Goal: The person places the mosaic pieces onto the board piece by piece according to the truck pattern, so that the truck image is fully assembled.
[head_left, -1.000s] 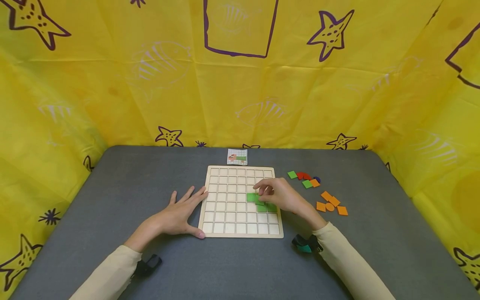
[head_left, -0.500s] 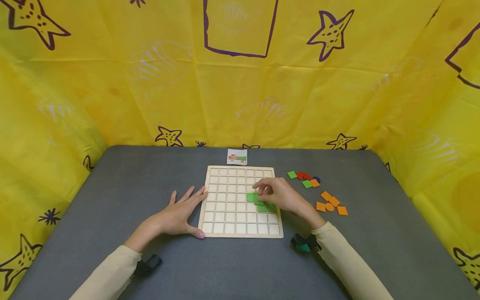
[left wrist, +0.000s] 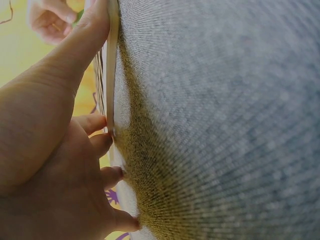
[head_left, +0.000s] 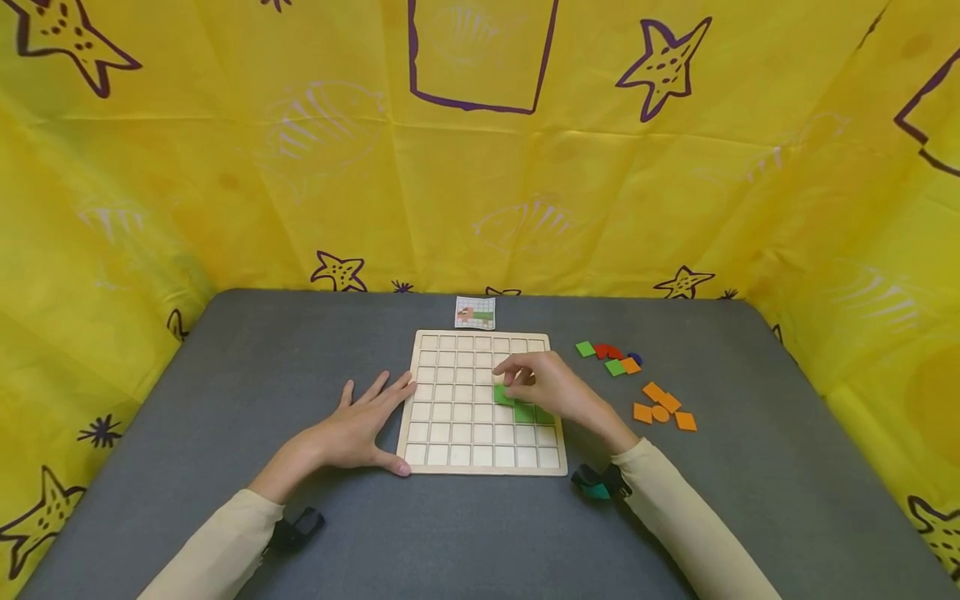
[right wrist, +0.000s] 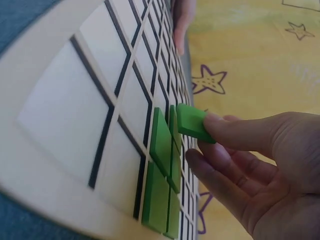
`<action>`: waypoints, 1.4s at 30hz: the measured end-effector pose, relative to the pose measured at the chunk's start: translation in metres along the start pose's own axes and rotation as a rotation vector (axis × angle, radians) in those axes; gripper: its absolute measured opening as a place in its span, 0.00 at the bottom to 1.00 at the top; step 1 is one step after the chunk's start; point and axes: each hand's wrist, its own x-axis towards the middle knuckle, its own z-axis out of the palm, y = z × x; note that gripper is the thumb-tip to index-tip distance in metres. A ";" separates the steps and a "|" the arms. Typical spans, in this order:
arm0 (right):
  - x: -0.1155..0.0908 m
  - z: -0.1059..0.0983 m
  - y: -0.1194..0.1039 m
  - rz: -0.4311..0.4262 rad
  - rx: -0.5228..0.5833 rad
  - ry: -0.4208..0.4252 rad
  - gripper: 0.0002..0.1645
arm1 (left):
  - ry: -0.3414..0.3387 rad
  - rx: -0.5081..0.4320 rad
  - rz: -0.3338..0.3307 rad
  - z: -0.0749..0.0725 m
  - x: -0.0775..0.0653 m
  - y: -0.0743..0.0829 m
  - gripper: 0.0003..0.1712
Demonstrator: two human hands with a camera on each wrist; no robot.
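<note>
My right hand (head_left: 551, 387) pinches a green square tile (right wrist: 192, 122) between thumb and fingers, over the right half of the wooden grid board (head_left: 483, 470). In the right wrist view the held tile is tilted and raised above the cells, beside several green tiles (right wrist: 160, 142) lying in them. The head view shows the lower of these green tiles (head_left: 523, 413) near the board's right edge. My left hand (head_left: 348, 433) is spread at the board's left side, with thumb and fingertips right at the rim. In the left wrist view its thumb (left wrist: 92, 30) lies along the board's edge.
A small pattern card (head_left: 475, 313) lies behind the board. To the right are loose orange tiles (head_left: 669, 403), green ones (head_left: 585, 349), red pieces (head_left: 608, 351) and a dark blue piece (head_left: 636, 358). A yellow curtain (head_left: 480, 167) surrounds the grey table (head_left: 300, 350).
My right hand has shifted a little to the left over the board with the green tile in its fingers. My left hand has stayed at the board's edge.
</note>
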 end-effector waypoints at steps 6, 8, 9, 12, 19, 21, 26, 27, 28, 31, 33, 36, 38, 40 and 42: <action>0.009 0.005 -0.005 -0.004 0.014 -0.013 0.14 | 0.003 -0.004 0.012 -0.001 -0.001 0.000 0.68; 0.011 0.007 -0.006 -0.003 0.016 -0.016 0.14 | 0.007 -0.004 0.014 0.000 -0.001 -0.001 0.68; 0.011 0.008 -0.006 -0.003 0.019 -0.016 0.14 | 0.008 -0.004 0.016 0.000 -0.001 -0.001 0.68; 0.014 0.010 -0.007 -0.008 0.019 -0.005 0.14 | 0.014 -0.001 0.019 0.001 -0.001 -0.002 0.68; 0.020 0.018 -0.009 -0.032 0.011 0.018 0.12 | 0.009 -0.007 0.014 0.001 -0.001 -0.001 0.68; 0.021 0.020 -0.010 -0.033 0.005 0.022 0.12 | 0.005 -0.008 0.012 0.000 -0.001 -0.001 0.68; 0.024 0.025 -0.014 -0.026 -0.037 0.037 0.12 | 0.006 0.001 0.011 0.001 0.000 -0.002 0.68; 0.025 0.026 -0.015 -0.019 -0.047 0.040 0.11 | 0.008 0.003 0.012 0.001 0.000 -0.002 0.68; 0.025 0.027 -0.016 -0.010 -0.054 0.043 0.11 | 0.008 0.004 0.012 0.001 0.000 -0.002 0.68; 0.025 0.030 -0.017 0.009 -0.086 0.054 0.10 | 0.010 0.004 0.017 0.001 0.001 -0.002 0.68; 0.025 0.031 -0.018 0.014 -0.104 0.060 0.09 | 0.010 0.005 0.018 0.001 0.001 -0.002 0.68; 0.024 0.033 -0.020 0.004 -0.134 0.067 0.09 | 0.009 0.002 0.017 0.001 0.001 -0.003 0.68; 0.024 0.034 -0.021 0.002 -0.145 0.069 0.08 | 0.008 0.002 0.016 0.001 0.000 -0.003 0.68; 0.023 0.034 -0.021 0.002 -0.155 0.069 0.08 | 0.007 0.000 0.017 0.001 0.000 -0.003 0.68; 0.023 0.034 -0.021 0.008 -0.150 0.063 0.08 | 0.006 -0.001 0.018 0.001 0.000 -0.003 0.68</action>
